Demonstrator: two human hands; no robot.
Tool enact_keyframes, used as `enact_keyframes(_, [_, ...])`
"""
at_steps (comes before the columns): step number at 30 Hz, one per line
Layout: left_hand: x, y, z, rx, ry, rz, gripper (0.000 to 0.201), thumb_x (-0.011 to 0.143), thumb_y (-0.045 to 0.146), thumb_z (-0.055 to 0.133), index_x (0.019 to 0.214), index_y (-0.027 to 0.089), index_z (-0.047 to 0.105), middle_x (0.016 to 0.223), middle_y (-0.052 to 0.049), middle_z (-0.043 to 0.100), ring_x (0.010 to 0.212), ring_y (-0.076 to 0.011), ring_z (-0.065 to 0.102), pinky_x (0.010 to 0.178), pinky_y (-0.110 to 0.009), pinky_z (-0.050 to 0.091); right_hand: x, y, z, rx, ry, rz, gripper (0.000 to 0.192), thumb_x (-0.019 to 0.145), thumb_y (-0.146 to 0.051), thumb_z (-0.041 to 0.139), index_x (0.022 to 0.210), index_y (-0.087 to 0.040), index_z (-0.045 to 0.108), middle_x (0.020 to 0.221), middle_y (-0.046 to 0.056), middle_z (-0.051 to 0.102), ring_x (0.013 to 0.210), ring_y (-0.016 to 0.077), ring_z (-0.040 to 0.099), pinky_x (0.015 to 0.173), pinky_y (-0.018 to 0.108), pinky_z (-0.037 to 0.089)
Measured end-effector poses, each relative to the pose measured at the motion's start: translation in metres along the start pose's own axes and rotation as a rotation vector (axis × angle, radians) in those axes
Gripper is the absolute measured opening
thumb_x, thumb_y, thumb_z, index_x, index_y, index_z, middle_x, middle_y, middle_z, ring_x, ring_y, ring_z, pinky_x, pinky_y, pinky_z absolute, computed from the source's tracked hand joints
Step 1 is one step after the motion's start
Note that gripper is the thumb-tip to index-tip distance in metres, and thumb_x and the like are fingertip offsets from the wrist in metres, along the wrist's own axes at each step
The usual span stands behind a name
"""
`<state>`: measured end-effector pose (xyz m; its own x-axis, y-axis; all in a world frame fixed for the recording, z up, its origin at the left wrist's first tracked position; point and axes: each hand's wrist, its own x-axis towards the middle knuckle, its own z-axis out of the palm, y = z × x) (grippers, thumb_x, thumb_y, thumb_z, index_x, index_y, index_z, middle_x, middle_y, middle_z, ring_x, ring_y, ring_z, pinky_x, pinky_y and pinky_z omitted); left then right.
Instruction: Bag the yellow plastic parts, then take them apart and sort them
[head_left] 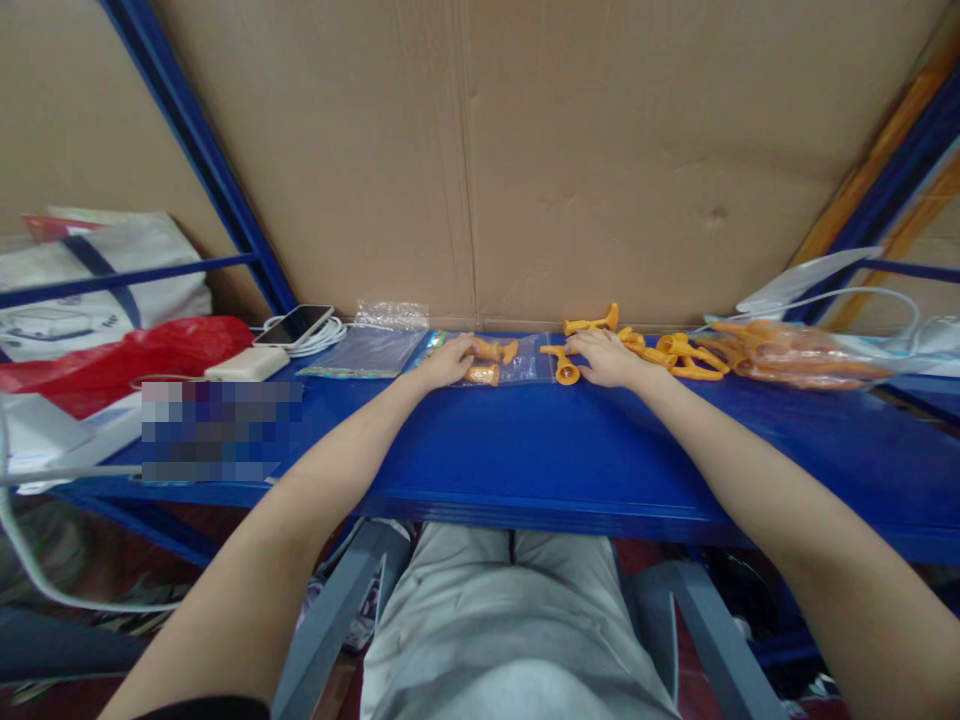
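Head view only. Left hand (448, 362) lies flat on a clear plastic bag (499, 360) at the back of the blue desk (525, 440), fingers together, pinning the bag's left end; two or three orange plastic pieces (491, 352) sit in or on the bag, can't tell which. Right hand (609, 358) rests by the bag's right end, fingers loosely spread over a loose orange piece (564, 368), touching it, not clamped as far as I can see.

Risks, my read:
- Bag is slick; if the pin lifts, it slides and the pieces spill.
- Loose pile of orange pieces (679, 355) just right of the hand: a wrist sweep scatters it.
- Bulk bag of orange parts (795, 355) further right, near the cable (862, 300); a snag drags it.
- Phone (294, 323) well left, no concern.
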<state>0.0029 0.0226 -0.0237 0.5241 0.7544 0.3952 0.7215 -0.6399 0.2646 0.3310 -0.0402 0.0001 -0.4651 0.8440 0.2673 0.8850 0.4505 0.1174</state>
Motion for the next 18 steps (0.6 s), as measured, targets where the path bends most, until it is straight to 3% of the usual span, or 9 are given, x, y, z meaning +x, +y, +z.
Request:
enact_keyframes(3, [0.001, -0.003, 0.001, 0.007, 0.007, 0.016, 0.026, 0.084, 0.013, 0.048, 0.102, 0.018, 0.067, 0.126, -0.01, 0.072, 0.14, -0.0257, 0.053, 0.122, -0.048, 0.036, 0.001, 0.003, 0.005, 0.001, -0.029, -0.022, 0.064, 0.082, -0.011, 0.049, 0.142, -0.03, 0.06, 0.151, 0.009, 0.055, 0.14, 0.0324, 0.046, 0.111, 0.06, 0.035])
enact_keyframes(7, [0.002, -0.003, 0.001, 0.018, 0.006, 0.012, 0.028, 0.084, 0.013, 0.048, 0.103, 0.018, 0.068, 0.123, -0.01, 0.073, 0.137, -0.0253, 0.055, 0.121, -0.046, 0.038, 0.001, -0.001, 0.002, -0.044, -0.049, -0.029, 0.045, 0.084, -0.012, 0.048, 0.12, -0.022, 0.073, 0.136, 0.012, 0.065, 0.137, 0.0326, 0.048, 0.111, 0.058, 0.034])
enact_keyframes(11, [-0.001, 0.006, -0.002, 0.03, -0.003, -0.009, 0.031, 0.086, 0.014, 0.047, 0.109, 0.017, 0.067, 0.129, -0.01, 0.071, 0.141, -0.025, 0.052, 0.123, -0.046, 0.034, -0.002, -0.006, -0.009, -0.092, -0.087, 0.024, 0.031, 0.088, -0.021, 0.052, 0.107, -0.015, 0.076, 0.126, 0.017, 0.068, 0.128, 0.0329, 0.054, 0.109, 0.052, 0.036])
enact_keyframes(15, [-0.005, 0.02, -0.005, 0.059, 0.055, -0.134, 0.038, 0.089, 0.014, 0.047, 0.123, 0.014, 0.063, 0.149, -0.014, 0.057, 0.146, -0.0264, 0.045, 0.125, -0.045, 0.03, -0.004, -0.006, -0.019, -0.128, -0.185, 0.128, 0.027, 0.088, -0.022, 0.055, 0.104, -0.016, 0.076, 0.121, 0.016, 0.07, 0.121, 0.0319, 0.058, 0.098, 0.045, 0.043])
enact_keyframes(18, [-0.008, 0.03, -0.008, 0.083, 0.117, -0.29, 0.037, 0.092, 0.016, 0.048, 0.127, 0.017, 0.06, 0.152, -0.015, 0.053, 0.145, -0.0289, 0.046, 0.123, -0.051, 0.032, -0.006, -0.006, -0.026, -0.173, -0.184, 0.217, 0.026, 0.09, -0.022, 0.053, 0.102, -0.016, 0.076, 0.116, 0.015, 0.071, 0.118, 0.0326, 0.059, 0.094, 0.044, 0.043])
